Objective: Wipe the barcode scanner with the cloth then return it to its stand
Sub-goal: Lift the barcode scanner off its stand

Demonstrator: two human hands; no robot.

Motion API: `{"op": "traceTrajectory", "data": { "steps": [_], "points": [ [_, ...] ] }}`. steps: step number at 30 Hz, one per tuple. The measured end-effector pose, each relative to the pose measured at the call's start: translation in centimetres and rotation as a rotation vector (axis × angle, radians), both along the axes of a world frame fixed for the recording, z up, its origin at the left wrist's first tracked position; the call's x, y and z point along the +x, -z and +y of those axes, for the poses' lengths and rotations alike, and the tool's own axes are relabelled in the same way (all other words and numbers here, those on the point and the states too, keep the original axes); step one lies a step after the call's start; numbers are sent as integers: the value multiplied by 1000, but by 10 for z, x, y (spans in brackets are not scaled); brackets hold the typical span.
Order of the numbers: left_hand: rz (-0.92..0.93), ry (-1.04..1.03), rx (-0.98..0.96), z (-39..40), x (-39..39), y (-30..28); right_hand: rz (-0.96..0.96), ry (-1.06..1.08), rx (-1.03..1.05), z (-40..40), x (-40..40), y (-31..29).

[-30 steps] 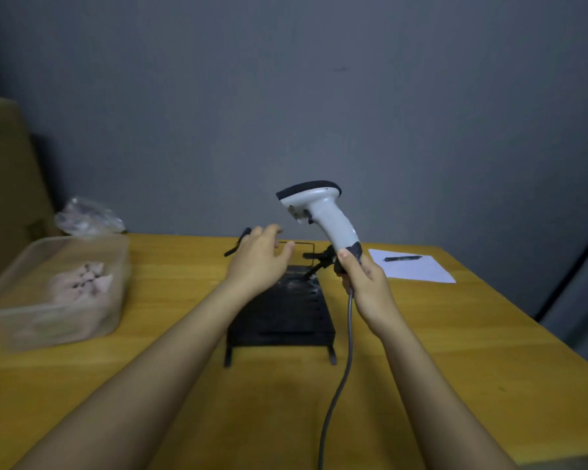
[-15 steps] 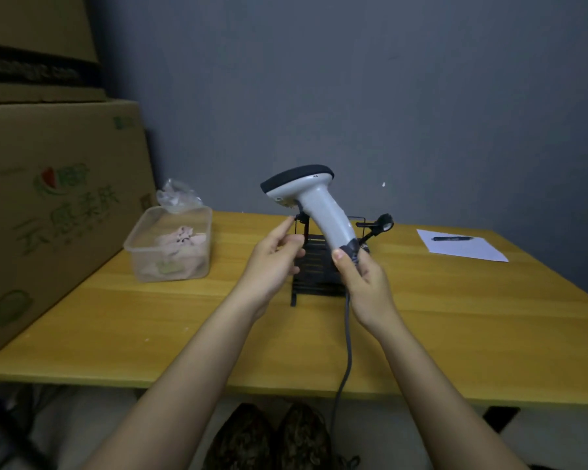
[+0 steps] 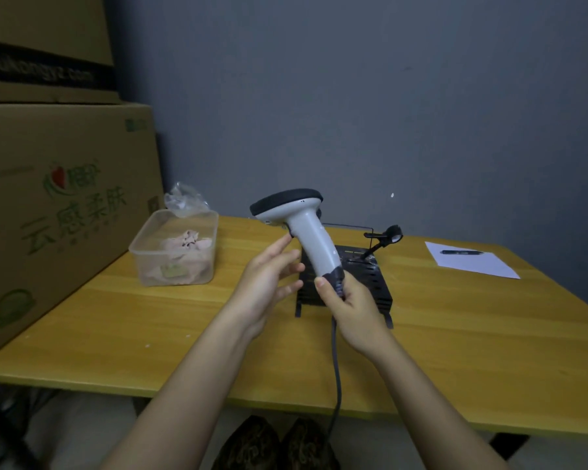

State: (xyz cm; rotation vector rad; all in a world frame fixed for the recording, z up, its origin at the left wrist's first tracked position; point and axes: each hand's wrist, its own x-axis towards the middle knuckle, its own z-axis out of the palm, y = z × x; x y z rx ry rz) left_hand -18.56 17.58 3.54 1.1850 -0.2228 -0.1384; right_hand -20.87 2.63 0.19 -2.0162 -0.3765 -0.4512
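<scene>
Two hands up: my right hand (image 3: 348, 305) grips the barcode scanner (image 3: 306, 237) clear of its stand (image 3: 375, 283); my left hand (image 3: 269, 283), fingers spread, steadies it.

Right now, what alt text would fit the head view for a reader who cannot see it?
A right hand holds a white barcode scanner upright by its grip above a black stand on a yellow table, the open left hand beside it. A clear tub of cloths sits far left.
</scene>
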Motion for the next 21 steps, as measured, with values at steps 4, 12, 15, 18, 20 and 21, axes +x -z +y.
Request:
{"op": "traceTrajectory", "data": {
  "steps": [4,12,15,18,20,21],
  "points": [
    [53,-7,-39,3,2,15,33,10,-102,4,5,7],
    [105,-30,-7,9,3,31,80,14,-158,9,14,28],
    [88,-42,74,14,8,25,52,46,-182,9,16,21],
    [13,-76,233,19,15,13,-3,89,-163,12,18,6],
    [-32,-113,346,21,16,6,-35,132,-209,13,20,-5],
    [-45,-139,389,22,15,4,-40,152,-246,13,22,-9]
  ]
}}
